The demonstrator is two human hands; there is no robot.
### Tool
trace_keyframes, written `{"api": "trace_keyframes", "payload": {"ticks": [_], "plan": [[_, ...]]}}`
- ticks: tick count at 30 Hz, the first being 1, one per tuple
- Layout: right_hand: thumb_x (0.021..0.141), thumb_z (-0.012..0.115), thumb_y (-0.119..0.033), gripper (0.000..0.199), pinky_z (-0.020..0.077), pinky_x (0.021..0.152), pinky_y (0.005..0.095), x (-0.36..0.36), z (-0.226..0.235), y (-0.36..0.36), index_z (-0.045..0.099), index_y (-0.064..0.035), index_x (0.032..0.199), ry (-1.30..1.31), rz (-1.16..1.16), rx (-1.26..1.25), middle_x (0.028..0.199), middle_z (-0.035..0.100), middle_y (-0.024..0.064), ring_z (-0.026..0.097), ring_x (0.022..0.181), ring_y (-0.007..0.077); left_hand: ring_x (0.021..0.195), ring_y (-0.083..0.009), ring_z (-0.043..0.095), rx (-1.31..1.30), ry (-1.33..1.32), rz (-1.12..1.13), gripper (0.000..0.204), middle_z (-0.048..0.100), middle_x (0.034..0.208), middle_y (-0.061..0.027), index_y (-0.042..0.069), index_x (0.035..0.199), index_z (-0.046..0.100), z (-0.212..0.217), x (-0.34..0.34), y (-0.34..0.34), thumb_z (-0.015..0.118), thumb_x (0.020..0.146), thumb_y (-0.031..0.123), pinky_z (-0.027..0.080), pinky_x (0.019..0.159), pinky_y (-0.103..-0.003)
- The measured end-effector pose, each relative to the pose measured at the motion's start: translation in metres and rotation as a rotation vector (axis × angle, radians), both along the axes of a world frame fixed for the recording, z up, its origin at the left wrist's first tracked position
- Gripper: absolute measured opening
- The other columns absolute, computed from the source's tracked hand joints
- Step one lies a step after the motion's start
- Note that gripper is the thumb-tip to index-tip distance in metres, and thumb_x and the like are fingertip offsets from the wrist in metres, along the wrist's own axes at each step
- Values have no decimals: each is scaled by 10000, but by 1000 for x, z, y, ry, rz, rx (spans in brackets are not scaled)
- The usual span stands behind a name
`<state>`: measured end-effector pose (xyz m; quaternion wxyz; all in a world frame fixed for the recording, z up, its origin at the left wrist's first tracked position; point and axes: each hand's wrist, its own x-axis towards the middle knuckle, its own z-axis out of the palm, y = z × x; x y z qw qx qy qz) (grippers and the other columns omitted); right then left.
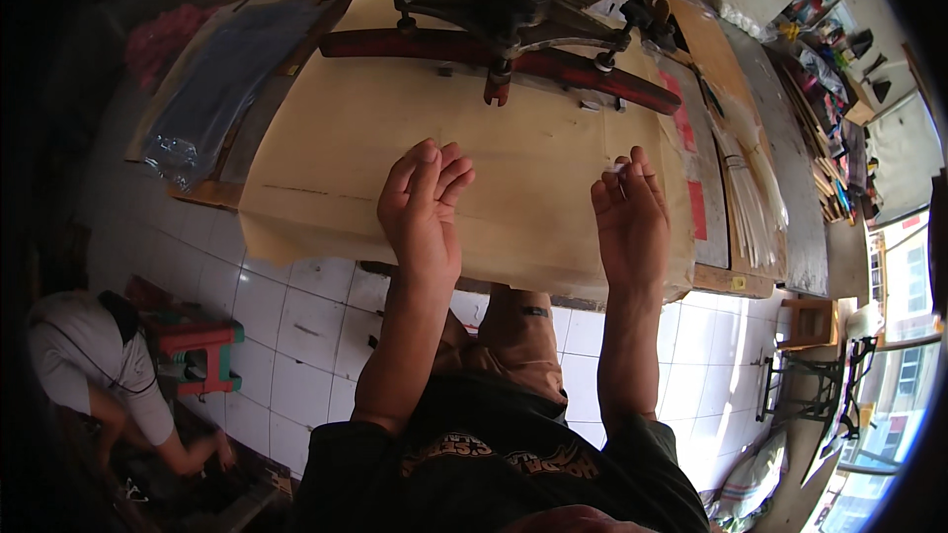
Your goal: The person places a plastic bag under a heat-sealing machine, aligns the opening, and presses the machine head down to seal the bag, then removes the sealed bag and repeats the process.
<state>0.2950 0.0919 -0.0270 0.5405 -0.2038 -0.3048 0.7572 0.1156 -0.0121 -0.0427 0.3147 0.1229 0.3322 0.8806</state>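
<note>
My left hand (425, 205) is raised above a table covered with brown paper (326, 153). Its fingers are loosely bent and apart, and nothing shows in them. Level with it on the right, my right hand (632, 222) has its fingers curled together around a small white piece (614, 169), too small to name. Beyond both hands, a dark metal machine (504, 15) carries a long red bar (395, 42) across the table, with a red forked tip (497, 89) at its middle. Small dark and metal bits (590, 106) lie on the paper under the bar.
Clear plastic sheets (222, 69) lie at the table's left, with a bundle of pale strips (748, 188) at its right. A person in a light shirt (89, 345) bends down at lower left, by a red and green stool (202, 345). A cluttered shelf (834, 89) stands far right.
</note>
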Motion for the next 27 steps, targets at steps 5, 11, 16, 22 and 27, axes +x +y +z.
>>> {"api": "trace_keyframes", "payload": {"ticks": [5,11,16,22,27], "plan": [[1040,534,-194,231,556,824,270,-6,-4,2,562,-30,1200,234,216,-225,1053,642,69,638,922,145,919,-186,708,-18,-25,-5,223,703,1052,-113,27,1140,627,1,2,-1,660,960,154,587,845,-315],[1028,535,-90,279,551,865,259,-25,4,-12,517,-2,1293,246,104,-158,1101,618,82,617,958,141,932,-176,698,11,19,24,240,698,1039,-99,32,1148,623,2,5,-1,662,964,180,575,870,-323],[1001,602,-112,190,540,815,244,-27,5,-4,621,-19,1165,184,79,20,1033,648,71,624,903,118,922,-168,685,97,-36,115,278,694,1033,-86,28,1175,613,11,7,8,661,970,209,559,878,-315],[942,665,-109,152,551,693,264,-39,21,8,680,8,1039,-351,-72,198,921,707,92,665,744,143,821,-183,694,-212,327,37,307,716,928,-126,-40,1090,664,17,-39,16,668,964,240,554,828,-313],[848,697,-218,223,548,640,323,-42,17,38,753,-28,950,-1155,-74,558,777,717,108,688,701,178,702,-203,685,-642,1028,-63,227,702,727,-99,-9,907,731,18,-89,39,671,910,210,520,681,-336]]}}
